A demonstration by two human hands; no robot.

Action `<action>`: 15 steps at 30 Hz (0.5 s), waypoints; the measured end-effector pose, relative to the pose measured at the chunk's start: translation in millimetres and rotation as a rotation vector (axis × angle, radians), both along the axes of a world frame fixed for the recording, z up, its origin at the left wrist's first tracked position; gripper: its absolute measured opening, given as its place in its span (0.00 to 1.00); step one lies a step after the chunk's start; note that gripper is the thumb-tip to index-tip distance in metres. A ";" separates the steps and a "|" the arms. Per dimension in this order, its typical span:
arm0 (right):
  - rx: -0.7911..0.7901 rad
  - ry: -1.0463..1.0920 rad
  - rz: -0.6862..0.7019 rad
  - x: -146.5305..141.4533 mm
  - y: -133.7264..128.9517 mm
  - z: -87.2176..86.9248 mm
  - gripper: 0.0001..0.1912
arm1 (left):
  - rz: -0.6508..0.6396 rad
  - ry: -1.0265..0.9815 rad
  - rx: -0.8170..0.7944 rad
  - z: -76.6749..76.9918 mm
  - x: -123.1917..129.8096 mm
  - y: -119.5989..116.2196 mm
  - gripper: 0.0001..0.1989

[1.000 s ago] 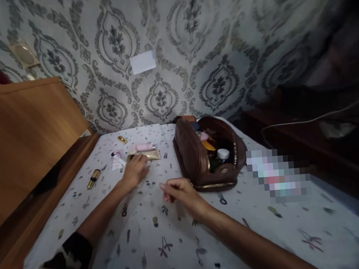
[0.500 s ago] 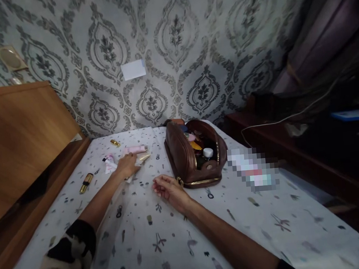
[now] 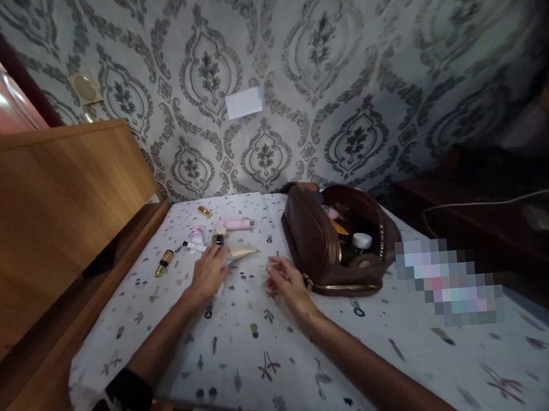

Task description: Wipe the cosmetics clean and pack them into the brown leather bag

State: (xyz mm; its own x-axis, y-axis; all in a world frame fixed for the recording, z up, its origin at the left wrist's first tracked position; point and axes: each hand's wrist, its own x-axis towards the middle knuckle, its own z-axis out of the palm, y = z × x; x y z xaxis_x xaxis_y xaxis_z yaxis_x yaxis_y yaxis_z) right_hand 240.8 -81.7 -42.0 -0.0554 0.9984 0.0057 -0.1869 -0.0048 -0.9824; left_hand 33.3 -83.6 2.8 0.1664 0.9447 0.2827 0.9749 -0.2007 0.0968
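My left hand point(image 3: 209, 275) is low over the cloth. Its thumb and fingers close around the near end of a cream-coloured tube point(image 3: 242, 252), whose narrow tip points right. Just beyond the fingers stands a small dark-capped bottle point(image 3: 217, 240), and behind it lies a pink tube point(image 3: 237, 224). A white tube with a black cap point(image 3: 196, 246) lies to the left of the fingers. My right hand point(image 3: 290, 290) hovers beside the brown bag point(image 3: 311, 240), fingers loosely bent and slightly apart, nothing visible in them. The bag gapes, showing a white-capped bottle point(image 3: 361, 241) among other items.
A gold and black lipstick point(image 3: 164, 263) and a small gold piece point(image 3: 204, 211) lie on the left of the patterned cloth point(image 3: 248, 359). A wooden panel point(image 3: 56, 203) borders the left side. At right are a blurred-out item point(image 3: 446, 277) and a white cable point(image 3: 497, 200).
My view has turned left. My left hand has drawn back from the pink tube, bringing the cream tube nearer to me and uncovering the dark-capped bottle. My right hand stays beside the bag.
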 end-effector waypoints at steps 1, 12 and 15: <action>0.087 -0.105 0.006 -4.0 8.0 4.1 0.22 | 0.016 -0.033 0.024 -4.4 -6.4 3.3 0.17; 0.401 -1.258 0.099 -83.9 150.6 42.1 0.25 | -0.035 -0.115 0.161 -31.2 -19.9 4.4 0.18; 0.344 -1.360 0.153 -84.0 167.3 36.9 0.20 | -0.076 -0.117 0.146 -24.4 -21.9 1.9 0.17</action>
State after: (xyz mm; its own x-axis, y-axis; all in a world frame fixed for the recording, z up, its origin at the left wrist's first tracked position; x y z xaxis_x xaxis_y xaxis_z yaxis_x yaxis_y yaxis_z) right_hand 156.8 85.5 -5.2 -0.3211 0.9418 0.0993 0.8751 0.3351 -0.3490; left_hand 11.5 -81.7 -21.6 0.1935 0.8784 0.4371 0.9402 -0.2934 0.1733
